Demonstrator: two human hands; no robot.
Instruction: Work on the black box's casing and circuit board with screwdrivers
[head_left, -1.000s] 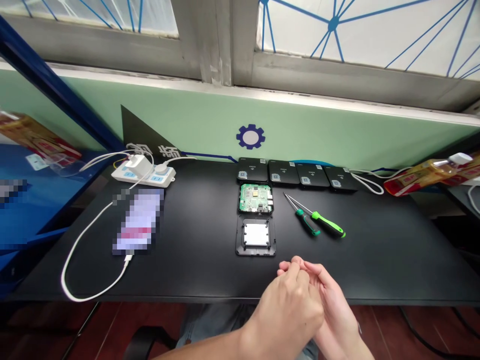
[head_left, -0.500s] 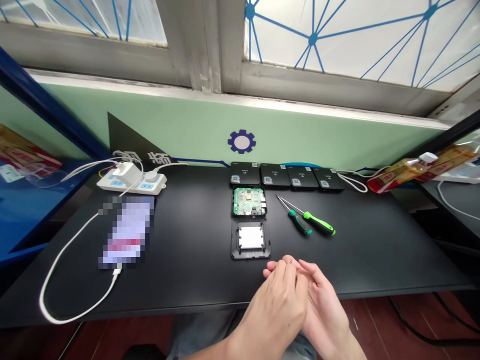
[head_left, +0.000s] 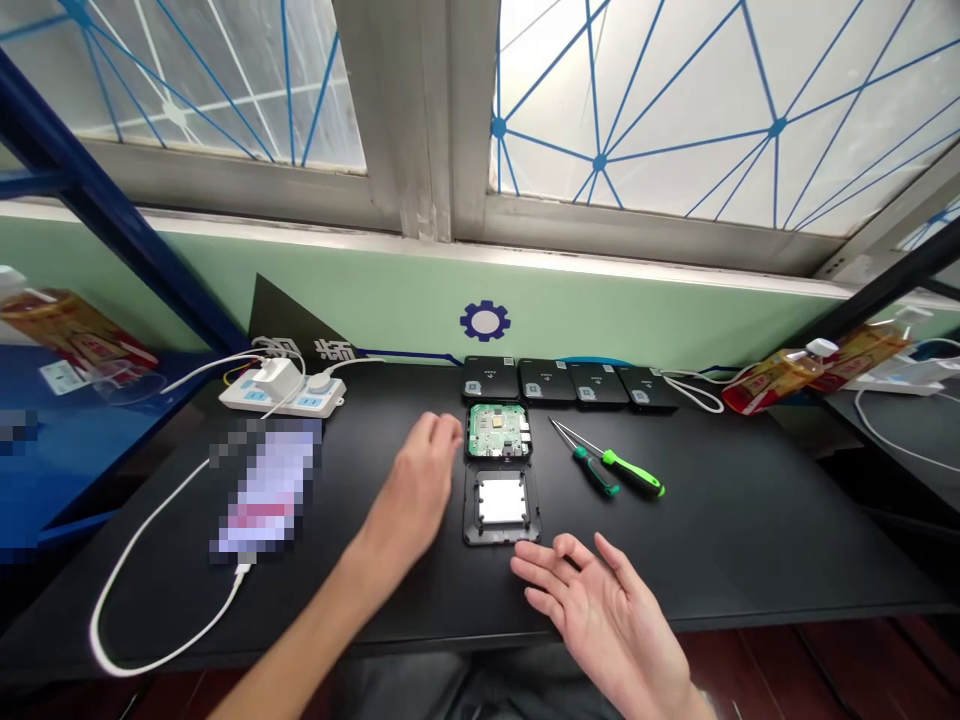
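Note:
My left hand [head_left: 417, 478] is over the table just left of a small black box base [head_left: 470, 448] that holds a green circuit board [head_left: 496, 428]. Its fingers are curled together, and what they hold, if anything, is hidden. Below the board lies the detached black cover [head_left: 471, 522], inner side up, with a pale square plate [head_left: 502, 500] in its middle. Close to the cover's lower right corner, my right hand [head_left: 600, 615] is palm up with the fingers spread; nothing shows on the palm.
Two green-handled screwdrivers [head_left: 632, 473] lie right of the board. Several closed black boxes [head_left: 548, 382] line the back. At left are a white power strip [head_left: 315, 399] and a blurred-out phone [head_left: 270, 490] on a white cable [head_left: 112, 590]. A drink bottle [head_left: 776, 378] leans at the right.
My hands were together in front of the cover and have parted. The left one moved up and left to the circuit board's side; the right one stayed low and opened. The view tilted up slightly.

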